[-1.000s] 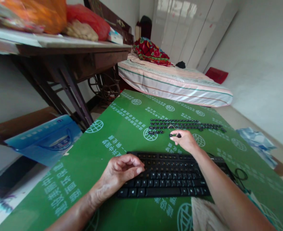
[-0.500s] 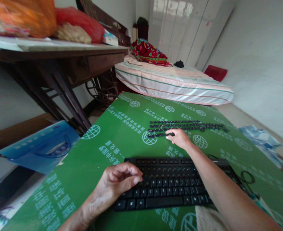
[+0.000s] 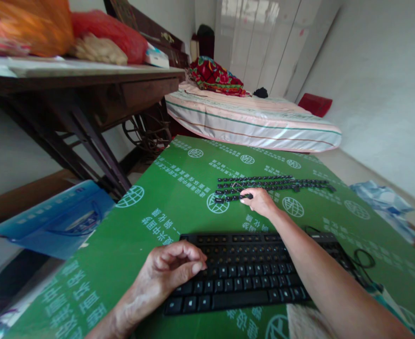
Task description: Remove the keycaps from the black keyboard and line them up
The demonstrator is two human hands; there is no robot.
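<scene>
A black keyboard lies on a green printed sheet; its upper rows have bare sockets where keys are off. My left hand rests loosely curled on the keyboard's left end, fingers bent with nothing visible in them. Beyond the keyboard, several loose black keycaps are laid out in rows. My right hand reaches over the keyboard to the near row and pinches a black keycap at its fingertips.
A dark wooden table with orange and red bags stands at the left. A blue box lies by the sheet's left edge. A striped mattress is behind. A black cable curls at the keyboard's right end.
My right hand has moved forward and left with the keycap, down to the end of the near keycap row. My left hand has kept its place on the keyboard.
</scene>
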